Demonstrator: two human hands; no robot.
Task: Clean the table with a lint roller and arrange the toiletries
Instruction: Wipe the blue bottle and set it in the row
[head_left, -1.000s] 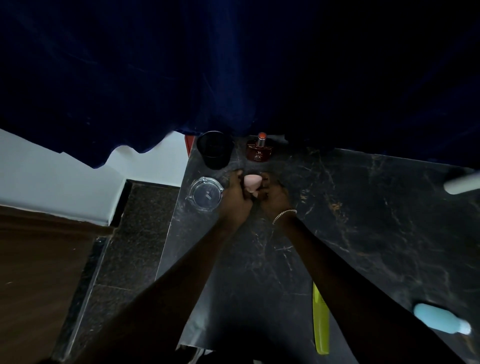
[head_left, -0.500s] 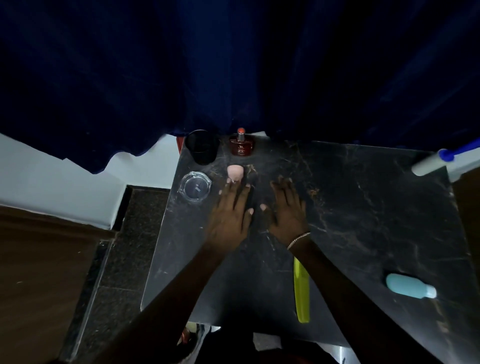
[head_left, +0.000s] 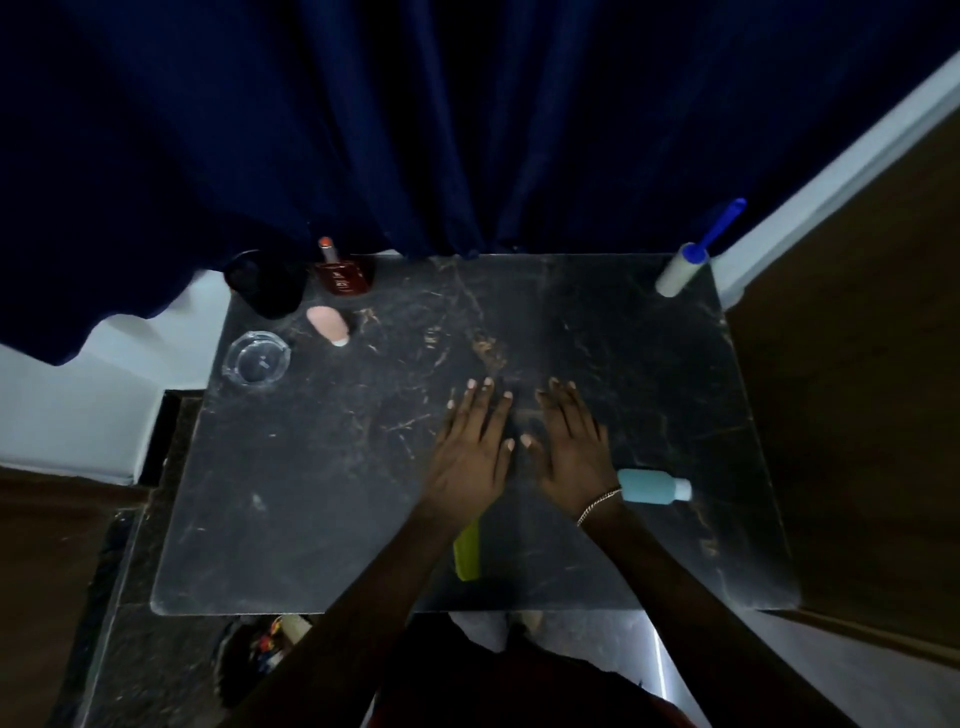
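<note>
Marble table (head_left: 311, 493): dark, veined top seen from the head camera.
Left hand (head_left: 470, 447): flat, fingers spread, palm down over the table's middle, holding nothing.
Right hand (head_left: 571, 447): likewise spread and empty, just beside the left.
Lint roller (head_left: 685, 267): far right corner, blue handle pointing away.
Blue bottle (head_left: 654, 486): lying beside the right wrist.
Green comb (head_left: 466, 556): partly under the left forearm.
Pink sponge (head_left: 327, 323): far left, near red perfume bottle (head_left: 344, 273), black cup (head_left: 265, 283), glass ashtray (head_left: 255, 358).
</note>
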